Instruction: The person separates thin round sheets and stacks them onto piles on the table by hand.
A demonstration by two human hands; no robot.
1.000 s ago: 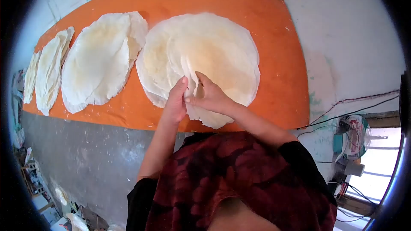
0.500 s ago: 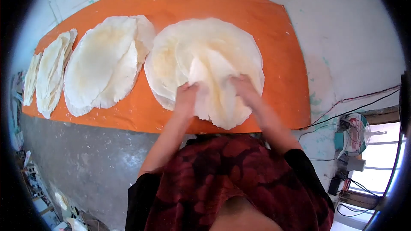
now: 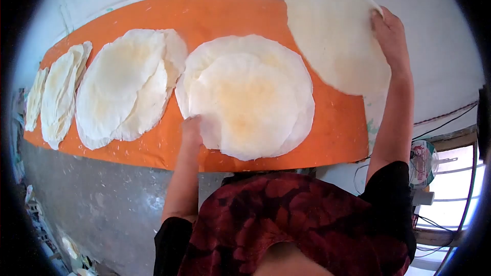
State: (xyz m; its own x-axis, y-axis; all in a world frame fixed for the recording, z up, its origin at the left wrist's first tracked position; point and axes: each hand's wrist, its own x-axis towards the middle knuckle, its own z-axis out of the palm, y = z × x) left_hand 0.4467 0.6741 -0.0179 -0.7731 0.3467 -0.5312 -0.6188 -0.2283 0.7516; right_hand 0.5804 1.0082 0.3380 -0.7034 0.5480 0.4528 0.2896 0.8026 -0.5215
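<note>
A thin, round, pale flatbread sheet (image 3: pixel 335 36) hangs from my right hand (image 3: pixel 389 33), raised at the upper right. The fingers of that hand are closed on the sheet's right edge, and it hides the corner of the orange cloth. In front of me lies a stack of similar flatbread sheets (image 3: pixel 245 97), with a smaller, lightly browned round on top. My left hand (image 3: pixel 192 132) touches the stack's lower left edge. Its fingers are blurred and partly hidden there, so their grip cannot be made out.
The sheets rest on an orange cloth (image 3: pixel 204 13). Left of the front stack lies another wide stack (image 3: pixel 120 87), then narrower-looking stacks (image 3: pixel 64 92) toward the far left. A grey floor (image 3: pixel 112 189) shows below. Cables (image 3: pixel 442 133) and a fan-like device (image 3: pixel 423 163) are at the right.
My right hand has swung up and right from the stack, carrying one flatbread sheet. My left hand has moved left to the stack's edge. The bunched top sheet no longer lies there.
</note>
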